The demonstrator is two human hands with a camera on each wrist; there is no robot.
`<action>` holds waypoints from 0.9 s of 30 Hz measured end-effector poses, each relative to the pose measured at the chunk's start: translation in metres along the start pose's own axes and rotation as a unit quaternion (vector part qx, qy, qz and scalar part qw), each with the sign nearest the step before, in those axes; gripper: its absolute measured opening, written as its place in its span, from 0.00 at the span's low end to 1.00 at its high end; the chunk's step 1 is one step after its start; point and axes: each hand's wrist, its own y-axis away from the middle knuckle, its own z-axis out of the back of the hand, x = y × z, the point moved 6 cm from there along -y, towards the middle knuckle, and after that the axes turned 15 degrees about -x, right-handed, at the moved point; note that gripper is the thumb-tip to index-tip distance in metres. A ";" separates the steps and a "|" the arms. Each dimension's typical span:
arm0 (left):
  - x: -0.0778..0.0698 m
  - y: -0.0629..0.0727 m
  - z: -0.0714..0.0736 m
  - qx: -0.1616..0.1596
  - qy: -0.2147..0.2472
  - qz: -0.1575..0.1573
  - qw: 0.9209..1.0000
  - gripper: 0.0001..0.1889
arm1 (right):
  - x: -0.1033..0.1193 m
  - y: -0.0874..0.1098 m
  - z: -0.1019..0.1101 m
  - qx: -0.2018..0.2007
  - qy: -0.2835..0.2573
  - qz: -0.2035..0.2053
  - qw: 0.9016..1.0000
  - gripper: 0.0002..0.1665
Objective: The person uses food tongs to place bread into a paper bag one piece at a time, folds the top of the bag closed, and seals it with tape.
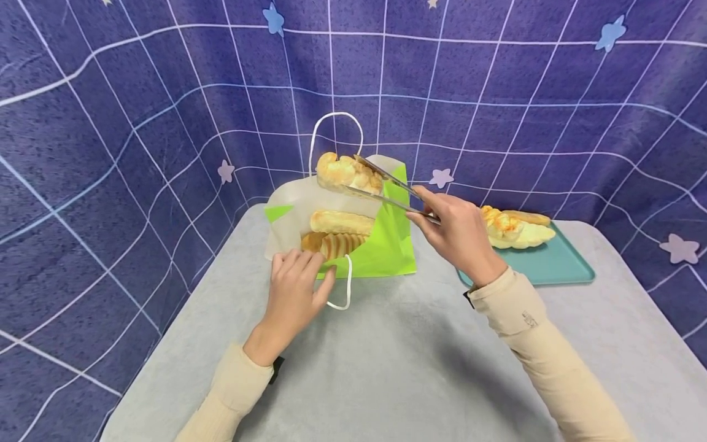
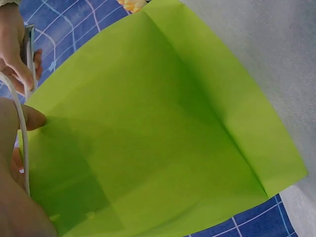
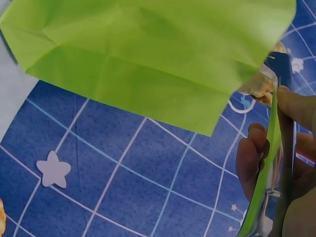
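Note:
A green paper bag [image 1: 394, 245] with a white lining and white cord handles stands upright, its mouth facing up. My left hand [image 1: 298, 285] pinches the near rim, the thumb [image 2: 34, 118] against the outside and the fingers over the edge. In my right hand [image 1: 455, 230] are metal tongs [image 1: 386, 200], whose tips grip a lumpy golden bread [image 1: 345, 173] over the far side of the bag's mouth. Inside the bag lie a long pale bread [image 1: 342, 222] and a ridged, striped bread [image 1: 345, 245], with another brown piece partly hidden beside them.
To the right, a teal tray [image 1: 544, 270] holds several breads, among them a pale oval one [image 1: 525, 236]. One white handle [image 1: 349, 288] hangs over the near rim; the other arches up behind. A blue gridded curtain [image 1: 469, 73] surrounds the grey table [image 1: 397, 368].

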 end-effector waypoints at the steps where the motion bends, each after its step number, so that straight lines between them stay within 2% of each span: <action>1: 0.000 0.000 0.000 0.000 0.000 0.000 1.000 0.08 | -0.001 0.000 -0.002 0.004 0.003 -0.001 1.000 0.24; 12: -0.002 0.000 -0.002 -0.016 0.004 -0.010 1.000 0.08 | -0.004 -0.002 -0.009 0.016 0.019 0.000 1.000 0.26; 19: -0.002 0.000 -0.003 0.001 -0.001 0.000 1.000 0.09 | -0.004 -0.002 -0.006 0.027 0.037 -0.008 0.999 0.27; 27: -0.002 0.001 -0.002 -0.002 -0.004 -0.002 1.000 0.09 | -0.004 0.003 -0.004 0.042 0.035 -0.027 0.998 0.30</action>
